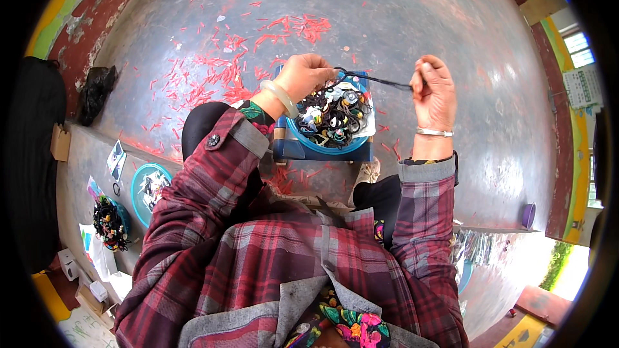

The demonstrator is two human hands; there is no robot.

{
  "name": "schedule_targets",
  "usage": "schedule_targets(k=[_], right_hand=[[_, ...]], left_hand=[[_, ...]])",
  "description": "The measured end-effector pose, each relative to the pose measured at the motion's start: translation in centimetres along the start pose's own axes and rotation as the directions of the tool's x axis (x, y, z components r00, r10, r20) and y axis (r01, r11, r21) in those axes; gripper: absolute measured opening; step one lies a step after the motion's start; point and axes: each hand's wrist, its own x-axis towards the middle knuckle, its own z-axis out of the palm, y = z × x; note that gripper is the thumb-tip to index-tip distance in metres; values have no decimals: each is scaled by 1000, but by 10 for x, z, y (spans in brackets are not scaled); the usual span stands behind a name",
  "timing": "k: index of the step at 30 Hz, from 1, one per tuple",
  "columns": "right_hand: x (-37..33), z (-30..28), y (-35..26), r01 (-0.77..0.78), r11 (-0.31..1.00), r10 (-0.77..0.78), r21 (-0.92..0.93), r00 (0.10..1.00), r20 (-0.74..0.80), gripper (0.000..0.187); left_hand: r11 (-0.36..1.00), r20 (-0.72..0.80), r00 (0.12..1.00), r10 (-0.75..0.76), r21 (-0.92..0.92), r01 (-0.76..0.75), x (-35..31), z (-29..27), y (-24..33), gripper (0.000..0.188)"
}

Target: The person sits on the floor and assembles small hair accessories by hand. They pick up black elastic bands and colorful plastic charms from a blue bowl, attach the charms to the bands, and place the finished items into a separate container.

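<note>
Head view: holding a black cord point(380, 81) nearly straight in the air, over the far part of a blue bowl point(329, 150) and out past its right side. Pinching one stretch of it between fingertips of the left hand point(302, 75), just above the bowl's tangle of dark bands point(336, 116); grasping the other end in curled fingers of the right hand point(434, 90), well to the right, hiding the very tip inside that grip. Perhaps risking a slip, or even a snapped cord, by pulling too hard from the right; perhaps risking a snag by dipping the left end into the tangle. Possibly risking a nudged bowl too, by brushing its rim with the bangle point(280, 97) on the left wrist, seemingly hanging close. Beneath, supporting the bowl on a blue stool point(290, 150). Farther out, facing red scraps point(309, 28) strewn across the floor point(387, 19), mostly ahead and leftward. At left, having a tub point(134, 188) of pale pieces point(153, 188) nearby, then a dark heap point(109, 222) just beside it, and a black bag point(97, 95) beyond; at far right, showing a purple container point(529, 216).
</note>
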Motion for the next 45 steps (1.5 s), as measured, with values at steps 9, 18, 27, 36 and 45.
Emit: schedule_targets(k=[9,18,27,36,45], right_hand=[[-12,33,36,123,614,119,-780,962,245,18],[-10,34,36,25,783,93,-622,983,156,11],[-6,25,48,-1,809,82,-588,991,110,11],[-6,26,41,-56,773,74,-632,997,2,8],[-4,19,33,-322,888,367,-328,927,84,12]], left_hand=[[983,106,988,110,-158,-92,-13,11,12,13],[979,74,985,156,121,-164,-7,13,-2,15],[968,70,988,141,198,-152,-9,14,-2,14],[891,90,991,100,436,-130,-8,12,-2,14],[984,-101,992,78,165,-61,0,6,-8,18]])
